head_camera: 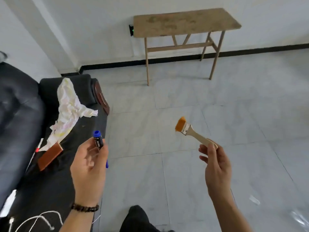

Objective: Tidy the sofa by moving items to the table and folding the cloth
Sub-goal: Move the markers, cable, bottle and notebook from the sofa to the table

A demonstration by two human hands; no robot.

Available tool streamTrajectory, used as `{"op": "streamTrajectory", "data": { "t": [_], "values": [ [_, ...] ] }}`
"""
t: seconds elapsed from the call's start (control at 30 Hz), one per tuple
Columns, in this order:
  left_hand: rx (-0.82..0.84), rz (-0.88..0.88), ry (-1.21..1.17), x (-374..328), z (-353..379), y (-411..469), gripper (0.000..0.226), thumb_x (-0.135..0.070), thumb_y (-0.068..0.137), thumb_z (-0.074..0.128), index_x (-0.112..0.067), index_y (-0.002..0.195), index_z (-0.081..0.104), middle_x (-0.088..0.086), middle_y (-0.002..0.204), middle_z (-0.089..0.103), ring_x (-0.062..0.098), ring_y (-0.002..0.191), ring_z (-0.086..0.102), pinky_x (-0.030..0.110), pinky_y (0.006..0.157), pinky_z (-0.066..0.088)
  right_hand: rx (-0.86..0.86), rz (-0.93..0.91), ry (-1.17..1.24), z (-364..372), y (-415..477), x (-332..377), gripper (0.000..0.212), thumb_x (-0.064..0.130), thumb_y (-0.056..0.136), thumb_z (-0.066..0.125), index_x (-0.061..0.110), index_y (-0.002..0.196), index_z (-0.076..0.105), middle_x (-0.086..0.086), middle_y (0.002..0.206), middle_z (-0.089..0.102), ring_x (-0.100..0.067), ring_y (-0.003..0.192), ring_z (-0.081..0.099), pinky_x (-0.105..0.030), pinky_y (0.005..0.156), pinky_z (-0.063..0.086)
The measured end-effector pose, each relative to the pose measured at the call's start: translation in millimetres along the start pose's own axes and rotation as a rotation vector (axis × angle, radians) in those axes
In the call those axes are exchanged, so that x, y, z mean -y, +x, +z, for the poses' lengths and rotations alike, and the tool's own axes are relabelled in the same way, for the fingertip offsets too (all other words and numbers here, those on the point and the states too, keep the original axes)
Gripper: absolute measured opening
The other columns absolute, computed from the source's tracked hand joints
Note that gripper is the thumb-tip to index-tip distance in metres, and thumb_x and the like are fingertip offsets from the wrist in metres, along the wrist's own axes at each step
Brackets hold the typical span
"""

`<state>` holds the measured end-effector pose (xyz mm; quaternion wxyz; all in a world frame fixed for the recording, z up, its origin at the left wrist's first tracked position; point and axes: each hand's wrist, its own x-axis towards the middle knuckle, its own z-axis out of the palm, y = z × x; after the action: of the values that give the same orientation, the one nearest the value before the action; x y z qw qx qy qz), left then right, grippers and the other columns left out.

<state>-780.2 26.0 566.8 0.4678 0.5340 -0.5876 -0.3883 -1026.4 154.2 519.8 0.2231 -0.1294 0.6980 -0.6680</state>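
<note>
My left hand (89, 168) grips a blue-capped marker (98, 138) upright over the sofa's front edge. My right hand (217, 166) holds a paintbrush (187, 129) by its wooden handle, orange bristles pointing up and left, over the tiled floor. A crumpled white and yellow cloth (70, 108) lies on the black sofa (21, 114). A brown block (50, 155) rests on the seat beside the cloth, with a thin white pen (36, 152) to its left. The wooden table (185, 22) stands against the far wall.
White cables (35, 220) and a white object (9, 201) lie on the sofa's near end. A dark wooden armrest (100, 97) ends the sofa. Grey tiled floor (200, 97) stretches between sofa and table. My dark trouser leg (138, 218) shows at the bottom.
</note>
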Motion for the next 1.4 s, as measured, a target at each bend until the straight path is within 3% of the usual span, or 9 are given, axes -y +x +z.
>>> {"op": "streamTrajectory", "data": {
  "t": [0.23,0.43,0.57,0.73,0.83,1.07,1.2,1.33,1.4],
  "values": [
    [0.110,-0.030,-0.088,-7.2,172.8,69.4,0.019,-0.011,0.089,0.066,-0.019,0.106,0.063,-0.010,0.088,0.070,-0.002,0.068,0.065,0.006,0.061,0.049,-0.036,0.077,0.002,-3.7,149.9,-4.3,0.023,0.024,0.104,0.047,0.020,0.107,0.069,0.000,0.093,0.075,-0.016,0.096,0.070,-0.037,0.081,0.056],
    [0.199,-0.124,-0.154,-14.0,337.4,168.4,0.021,-0.015,0.086,0.070,-0.012,0.107,0.065,-0.002,0.094,0.072,0.004,0.084,0.069,0.009,0.070,0.051,-0.007,0.109,-0.077,12.1,315.1,23.7,0.023,0.024,0.104,0.047,0.019,0.109,0.069,0.000,0.095,0.075,-0.015,0.095,0.070,-0.036,0.081,0.055],
    [0.280,-0.087,-0.216,-60.5,440.9,239.0,0.016,-0.012,0.086,0.070,-0.015,0.102,0.066,-0.006,0.088,0.073,0.006,0.082,0.069,0.014,0.071,0.054,-0.083,0.087,-0.047,8.4,421.1,70.7,0.023,0.022,0.104,0.046,0.017,0.110,0.068,-0.001,0.095,0.075,-0.014,0.096,0.070,-0.035,0.082,0.055],
    [0.405,0.013,-0.198,-102.0,566.1,320.2,0.019,-0.010,0.088,0.068,-0.020,0.104,0.066,-0.004,0.098,0.074,0.013,0.093,0.069,0.023,0.078,0.056,-0.184,0.055,0.028,2.6,551.2,92.9,0.023,0.023,0.104,0.047,0.019,0.109,0.069,-0.003,0.095,0.075,-0.016,0.096,0.071,-0.037,0.082,0.055],
    [0.386,0.045,-0.186,-111.9,641.2,364.7,0.020,-0.011,0.088,0.068,-0.019,0.105,0.066,-0.005,0.099,0.074,0.013,0.094,0.070,0.026,0.081,0.057,-0.179,0.051,0.052,8.8,638.1,89.2,0.023,0.023,0.104,0.047,0.019,0.107,0.069,-0.002,0.094,0.075,-0.016,0.095,0.071,-0.037,0.081,0.054],
    [0.230,0.013,-0.188,-162.1,810.0,462.7,0.023,-0.024,0.086,0.069,-0.021,0.108,0.068,-0.002,0.101,0.074,0.021,0.098,0.070,0.052,0.091,0.054,-0.013,0.038,0.059,28.0,865.7,131.8,0.023,0.021,0.104,0.047,0.017,0.106,0.069,0.000,0.093,0.076,-0.013,0.093,0.071,-0.032,0.077,0.053],
    [0.193,0.025,-0.200,-197.9,886.7,521.7,0.023,-0.022,0.087,0.069,-0.016,0.109,0.068,-0.001,0.100,0.074,0.020,0.097,0.069,0.047,0.090,0.055,0.046,0.035,0.037,47.3,981.0,171.5,0.023,0.022,0.103,0.048,0.016,0.104,0.070,0.000,0.089,0.075,-0.012,0.089,0.071,-0.035,0.079,0.056],
    [0.178,-0.006,-0.226,-201.9,960.7,576.3,0.022,-0.024,0.084,0.069,-0.017,0.105,0.068,0.000,0.095,0.073,0.023,0.094,0.069,0.028,0.083,0.057,0.099,0.043,0.020,67.7,1081.3,182.2,0.022,0.022,0.103,0.049,0.016,0.104,0.070,-0.001,0.090,0.075,-0.014,0.090,0.071,-0.037,0.080,0.056],
    [0.182,-0.041,-0.236,-194.0,1001.5,607.8,0.023,-0.025,0.082,0.069,-0.019,0.104,0.068,0.001,0.097,0.074,0.024,0.094,0.069,0.031,0.085,0.057,0.107,0.059,0.006,82.0,1132.9,179.3,0.022,0.022,0.102,0.049,0.016,0.104,0.071,-0.002,0.091,0.075,-0.015,0.090,0.071,-0.038,0.082,0.057]
  ]
}}
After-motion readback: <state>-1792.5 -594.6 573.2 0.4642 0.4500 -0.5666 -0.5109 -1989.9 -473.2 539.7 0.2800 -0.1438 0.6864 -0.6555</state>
